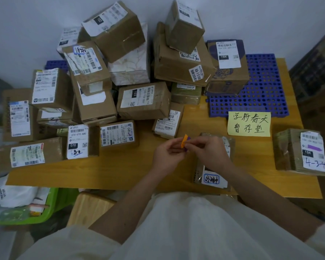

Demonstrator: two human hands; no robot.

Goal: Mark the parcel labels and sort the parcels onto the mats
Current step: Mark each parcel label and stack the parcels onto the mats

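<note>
Both hands meet above the wooden table [120,171]. My left hand [167,156] and my right hand [206,152] together pinch a small orange and purple marker strip [185,141]. Under my right forearm lies a flat brown parcel [212,177] with a white label bearing blue handwriting. A blue perforated mat [261,91] lies at the back right, carrying a brown parcel with purple print [227,72]. At the right edge sits a parcel [300,152] whose label shows a purple stroke and handwritten numbers.
A tall pile of cardboard parcels [101,91] covers the left and back of the table. A yellow note with handwriting [249,123] lies before the blue mat. A green bin [26,207] with bags stands at lower left, a wooden stool [88,207] beside it.
</note>
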